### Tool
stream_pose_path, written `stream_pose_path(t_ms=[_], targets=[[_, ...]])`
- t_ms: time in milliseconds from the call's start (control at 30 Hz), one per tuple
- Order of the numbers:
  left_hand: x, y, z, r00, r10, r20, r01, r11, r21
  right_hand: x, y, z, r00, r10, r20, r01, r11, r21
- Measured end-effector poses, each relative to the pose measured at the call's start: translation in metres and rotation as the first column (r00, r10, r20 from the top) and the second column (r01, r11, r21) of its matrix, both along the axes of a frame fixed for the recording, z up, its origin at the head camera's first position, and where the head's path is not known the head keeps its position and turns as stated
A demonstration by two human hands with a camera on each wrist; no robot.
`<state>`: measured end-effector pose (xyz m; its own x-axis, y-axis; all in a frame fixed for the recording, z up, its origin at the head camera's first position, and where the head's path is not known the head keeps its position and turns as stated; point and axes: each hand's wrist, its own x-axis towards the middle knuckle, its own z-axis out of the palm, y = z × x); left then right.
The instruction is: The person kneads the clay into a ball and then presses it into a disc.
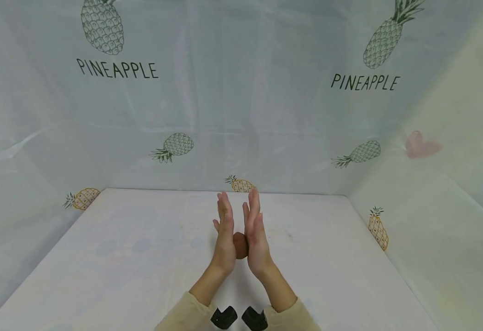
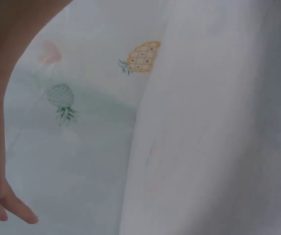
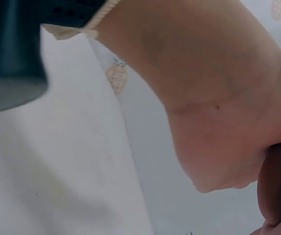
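Observation:
Between the two palms sits a small, round brown lump [image 1: 240,245], pressed from both sides. My left hand [image 1: 225,241] stands upright against its left side, fingers extended upward. On the other side my right hand [image 1: 259,243] faces it, also with extended fingers. In the right wrist view the brown lump [image 3: 273,193] shows a smooth surface with a dark crease, partly cut off by the frame edge. Only a sliver of brown shows at the left edge of the left wrist view, beside a hand's outstretched fingers. What the lump is made of, I cannot tell.
Below the hands lies a white tabletop [image 1: 142,276] with faint stains. Hanging sheets [image 1: 241,101] printed with pineapples enclose its back and sides. Each wrist carries a black device, the left one [image 1: 224,317] and the right one [image 1: 255,318], close together near the sleeves.

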<state>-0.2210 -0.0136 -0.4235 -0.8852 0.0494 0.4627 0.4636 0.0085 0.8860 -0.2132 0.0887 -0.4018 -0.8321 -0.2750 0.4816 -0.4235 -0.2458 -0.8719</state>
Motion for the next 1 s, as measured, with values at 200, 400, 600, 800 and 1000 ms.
stream_pose_path(t_ms=[200,400,600,800,1000], targets=[[0.002,0.005,-0.003,0.999,-0.037,0.019,0.037,0.999,-0.022,-0.001,0.006,0.003,0.999,-0.036,0.001,0.036,0.999,-0.018],[0.006,0.009,-0.003,0.999,-0.044,-0.023,0.042,0.996,-0.081,-0.004,0.009,0.006,0.998,-0.063,0.000,0.063,0.998,-0.026],[0.011,0.013,-0.002,0.995,-0.082,-0.059,0.076,0.992,-0.104,-0.005,0.014,0.007,0.997,-0.073,0.010,0.074,0.996,-0.056],[0.018,0.016,0.002,0.987,-0.133,-0.092,0.124,0.988,-0.092,-0.007,0.017,0.006,0.996,-0.086,0.024,0.088,0.994,-0.069],[0.022,0.017,0.004,0.978,-0.150,-0.144,0.142,0.988,-0.065,-0.008,0.017,0.005,0.998,-0.052,0.035,0.054,0.995,-0.078]])
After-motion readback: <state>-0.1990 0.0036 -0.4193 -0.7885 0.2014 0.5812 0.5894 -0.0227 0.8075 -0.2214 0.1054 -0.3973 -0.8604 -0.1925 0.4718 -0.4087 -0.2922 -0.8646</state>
